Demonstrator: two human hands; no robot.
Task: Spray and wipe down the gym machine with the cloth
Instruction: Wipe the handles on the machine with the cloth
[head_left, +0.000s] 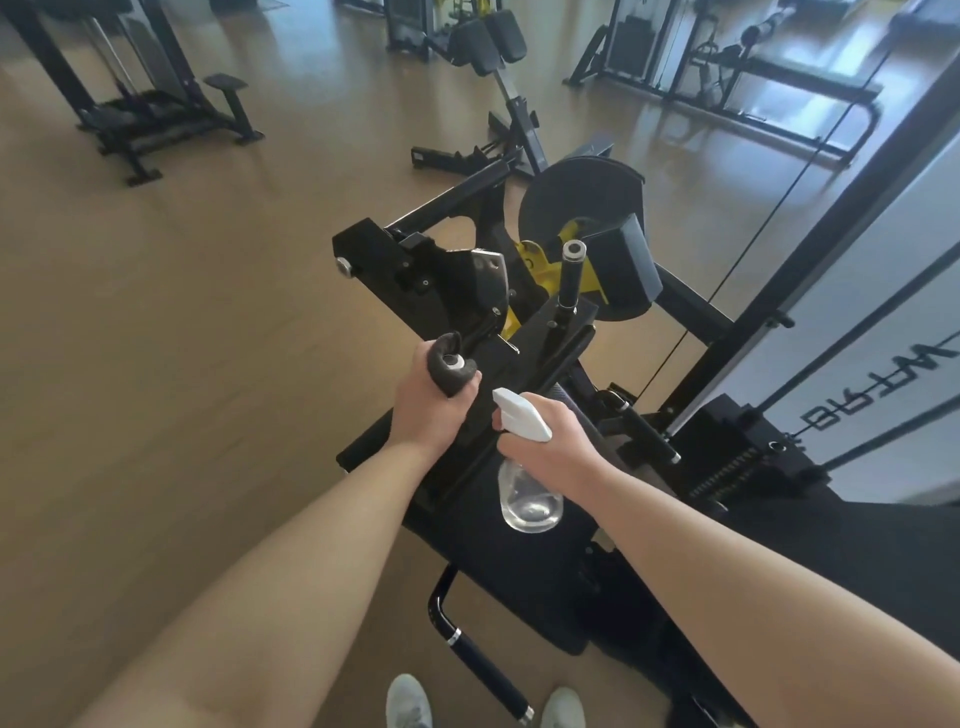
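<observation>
A black gym machine (395, 270) with yellow parts and padded rollers stands in front of me. My left hand (428, 402) grips a dark grey cloth (451, 366) wrapped around the end of one of the machine's handles; the handle's silver end cap shows through the cloth. My right hand (550, 441) holds a clear spray bottle (527, 496) by its neck, just right of the left hand. The bottle's white spray head (519, 415) points left toward the wrapped handle. A little liquid sits in the bottle's bottom.
A second upright handle (570, 275) rises behind my hands. A cable (779, 208) and the white weight-stack guard (857, 312) stand to the right. A low black grip bar (483, 670) lies near my shoes (410, 701). Other machines stand on the wood floor beyond.
</observation>
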